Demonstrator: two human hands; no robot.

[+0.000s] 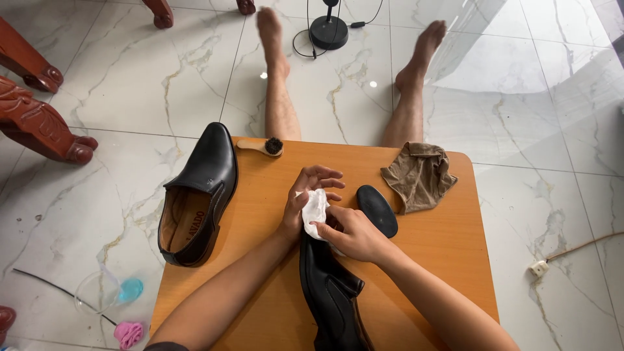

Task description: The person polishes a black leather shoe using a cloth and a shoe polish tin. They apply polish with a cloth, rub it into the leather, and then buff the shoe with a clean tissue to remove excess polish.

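A: Where's the white cloth [314, 209]?

B: Middle of the low wooden table [448, 240], between both hands. The right hand [351, 232] pinches its lower edge with thumb and fingers closed on it. The left hand [305, 198] is half open, fingers curled loosely around the cloth's far side, palm backing it.

A: And the shoe being worked on?

B: The black shoe [330, 292] lies at six o'clock from the cloth, toe tucked under the hands, heel toward the person. Its mate [198, 195] sits at nine o'clock, hanging over the table's left edge.

A: That one worries me.

B: Me too. I'd judge a nudge from the left forearm could tip it onto the marble floor.

A: Anything else nearby?

B: A small brush [261, 147] at eleven o'clock, a black oval pad [377, 210] at three o'clock just beside the right hand, and a brown crumpled rag [419, 175] at two o'clock. A wide wipe could knock the pad, I think. The loose grip might also let the cloth slide off.
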